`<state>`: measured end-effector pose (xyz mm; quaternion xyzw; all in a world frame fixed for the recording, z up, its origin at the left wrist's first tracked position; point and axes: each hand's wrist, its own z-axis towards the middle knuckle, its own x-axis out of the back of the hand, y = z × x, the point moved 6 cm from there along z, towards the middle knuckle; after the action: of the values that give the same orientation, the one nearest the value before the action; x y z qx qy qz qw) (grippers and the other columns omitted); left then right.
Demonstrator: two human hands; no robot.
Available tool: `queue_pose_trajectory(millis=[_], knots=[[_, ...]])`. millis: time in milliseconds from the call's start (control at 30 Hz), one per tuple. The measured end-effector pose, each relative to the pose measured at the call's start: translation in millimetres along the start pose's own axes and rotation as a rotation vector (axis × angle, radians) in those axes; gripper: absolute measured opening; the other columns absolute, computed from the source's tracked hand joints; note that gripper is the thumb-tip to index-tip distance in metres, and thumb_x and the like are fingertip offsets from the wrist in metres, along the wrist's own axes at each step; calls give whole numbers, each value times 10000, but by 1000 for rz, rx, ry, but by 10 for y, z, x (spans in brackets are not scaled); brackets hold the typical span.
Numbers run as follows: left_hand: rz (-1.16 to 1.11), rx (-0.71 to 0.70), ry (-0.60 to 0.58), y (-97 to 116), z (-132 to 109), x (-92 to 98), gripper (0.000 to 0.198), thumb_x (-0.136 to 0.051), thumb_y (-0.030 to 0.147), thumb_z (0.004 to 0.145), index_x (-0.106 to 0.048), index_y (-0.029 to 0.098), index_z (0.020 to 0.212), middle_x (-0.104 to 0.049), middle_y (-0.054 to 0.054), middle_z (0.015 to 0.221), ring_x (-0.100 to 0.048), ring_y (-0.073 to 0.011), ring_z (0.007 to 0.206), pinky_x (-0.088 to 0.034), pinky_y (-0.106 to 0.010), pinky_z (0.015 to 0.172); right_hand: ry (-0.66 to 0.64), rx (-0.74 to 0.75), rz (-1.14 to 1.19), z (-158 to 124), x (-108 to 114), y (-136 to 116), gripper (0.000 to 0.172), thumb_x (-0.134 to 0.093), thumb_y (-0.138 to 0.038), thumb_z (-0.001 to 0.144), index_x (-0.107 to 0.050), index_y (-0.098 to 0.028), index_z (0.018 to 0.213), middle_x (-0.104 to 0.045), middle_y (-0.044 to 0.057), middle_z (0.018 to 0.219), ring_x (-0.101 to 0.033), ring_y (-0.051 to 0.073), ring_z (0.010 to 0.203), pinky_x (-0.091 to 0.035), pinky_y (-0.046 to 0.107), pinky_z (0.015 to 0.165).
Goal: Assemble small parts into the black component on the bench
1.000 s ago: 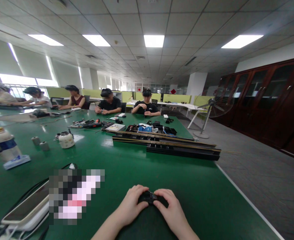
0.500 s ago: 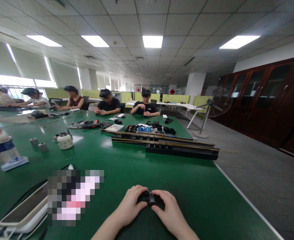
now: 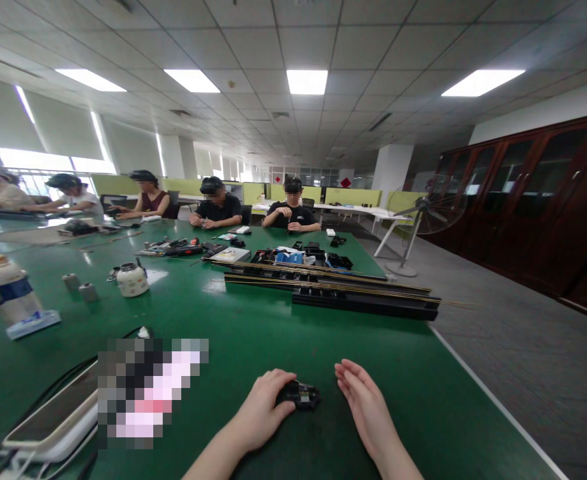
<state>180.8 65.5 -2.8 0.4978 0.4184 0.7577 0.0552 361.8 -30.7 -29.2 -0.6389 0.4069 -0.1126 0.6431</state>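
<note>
On the green surface (image 3: 243,347), a small black gadget (image 3: 306,396) is gripped at its left end by the left hand (image 3: 268,408); the right hand (image 3: 366,401) hangs empty nearby. Likely light, stiff, fragile inside; best held by its edges.

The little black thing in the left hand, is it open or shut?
Open, it seems: on the black thing gripped by the left hand, pale inner parts show uncovered within the dark shell.

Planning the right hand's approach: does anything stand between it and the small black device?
Nothing visible does: green tabletop shows between the right hand and the small black device. The left hand holds its opposite end.
</note>
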Motion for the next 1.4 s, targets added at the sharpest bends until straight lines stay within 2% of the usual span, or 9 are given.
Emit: queue_pose_trajectory(millis=[400, 1400], knots=[[19, 1, -6, -14, 4, -5, 402, -541, 172, 748, -519, 229, 1146, -555, -44, 1138, -481, -211, 1048, -350, -329, 936, -12, -4, 4, -42, -22, -28, 307, -704, -368, 585, -644, -198, 833, -678, 49, 893, -594, 243, 982, -443, 364, 892], [12, 3, 1, -29, 8, -15, 405, -540, 171, 742, -521, 228, 1143, -560, -41, 1125, -486, -214, 1042, -352, -331, 932, -27, 7, -24, -41, -16, -13, 312, -706, -378, 595, -639, -192, 837, -670, 40, 856, -598, 234, 955, -446, 351, 865]])
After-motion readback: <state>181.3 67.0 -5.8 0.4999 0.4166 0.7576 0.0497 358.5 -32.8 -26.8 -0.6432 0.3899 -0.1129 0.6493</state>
